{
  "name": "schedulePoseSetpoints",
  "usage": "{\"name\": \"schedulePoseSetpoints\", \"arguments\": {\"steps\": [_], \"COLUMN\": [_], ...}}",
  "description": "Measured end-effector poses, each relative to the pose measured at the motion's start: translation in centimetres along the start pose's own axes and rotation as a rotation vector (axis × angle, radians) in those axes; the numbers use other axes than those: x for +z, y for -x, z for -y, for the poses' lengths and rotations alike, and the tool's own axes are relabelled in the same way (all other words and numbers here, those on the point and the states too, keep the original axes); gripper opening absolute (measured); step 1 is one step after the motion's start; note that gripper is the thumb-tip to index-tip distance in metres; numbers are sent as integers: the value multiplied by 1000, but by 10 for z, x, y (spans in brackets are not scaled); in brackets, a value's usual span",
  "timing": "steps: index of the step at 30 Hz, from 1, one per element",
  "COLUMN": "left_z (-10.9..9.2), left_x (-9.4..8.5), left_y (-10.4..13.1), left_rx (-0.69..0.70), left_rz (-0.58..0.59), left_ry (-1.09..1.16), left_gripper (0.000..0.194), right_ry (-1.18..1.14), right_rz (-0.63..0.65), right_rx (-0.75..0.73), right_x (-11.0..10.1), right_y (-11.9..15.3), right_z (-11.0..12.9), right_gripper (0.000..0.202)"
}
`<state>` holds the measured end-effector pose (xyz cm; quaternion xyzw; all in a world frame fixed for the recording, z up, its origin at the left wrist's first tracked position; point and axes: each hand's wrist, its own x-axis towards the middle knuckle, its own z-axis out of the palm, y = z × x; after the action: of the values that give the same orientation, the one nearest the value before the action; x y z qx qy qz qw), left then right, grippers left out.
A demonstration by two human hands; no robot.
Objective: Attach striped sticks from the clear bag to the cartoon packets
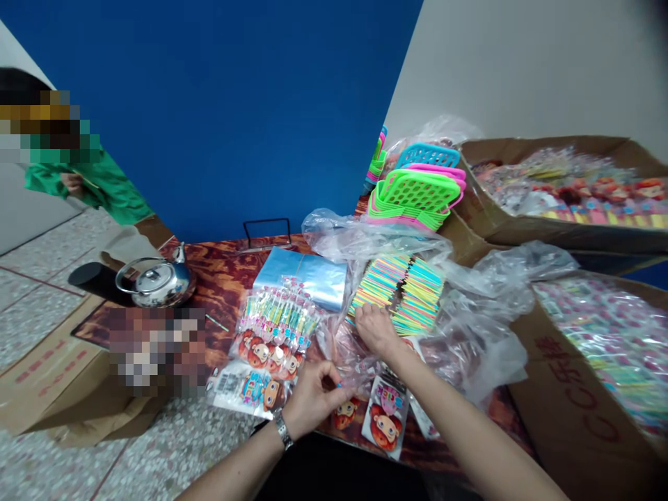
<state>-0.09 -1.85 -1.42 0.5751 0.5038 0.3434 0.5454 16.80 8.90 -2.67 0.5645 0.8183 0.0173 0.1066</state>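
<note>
My left hand, with a metal watch at its wrist, is low in the middle. Its thumb and index finger are pinched together by a small blue bit and clear plastic; what they hold is too small to name. My right hand has its fingers curled on the lower left edge of a pile of thin coloured sticks, lying in two rows on clear plastic. Below my hands lies a white printed packet with a red-haired cartoon figure. Filled candy-stick packets lie fanned out left of my hands.
Behind are blue film bags and stacked coloured baskets. Cardboard boxes of packets stand at right. A steel kettle and brown carton are at left. A person in green is at far left.
</note>
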Motion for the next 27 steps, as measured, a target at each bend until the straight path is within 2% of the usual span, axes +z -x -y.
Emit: {"name": "schedulePoseSetpoints", "arguments": {"steps": [7,14,17,19,22,25,27], "left_z": [-1,-4,-10,-17,-29,-39,-41], "left_x": [-2,-6,-8,-9,-12,-15,-15], "left_y": [1,-2,-4,-8,-19,-31,-35], "left_rx": [-14,-55,-105,-121,-39,26,12], "left_rz": [-7,-45,-71,-93,-104,-75,-49], "left_ry": [29,130,277,414,592,610,580], "left_gripper": [24,27,32,32,32,35,36], "right_ry": [-113,-419,-638,-772,-1083,-1548,-1696], "right_rz": [38,118,169,194,254,373,381], "right_rx": [50,111,87,45,-12,-35,-44], "right_x": [-4,-14,-21,-25,-27,-27,-26], "right_y": [2,3,10,17,30,40,44], "right_z": [-1,-19,-27,-27,-18,-5,2], "right_gripper": [27,21,16,22,26,24,30]}}
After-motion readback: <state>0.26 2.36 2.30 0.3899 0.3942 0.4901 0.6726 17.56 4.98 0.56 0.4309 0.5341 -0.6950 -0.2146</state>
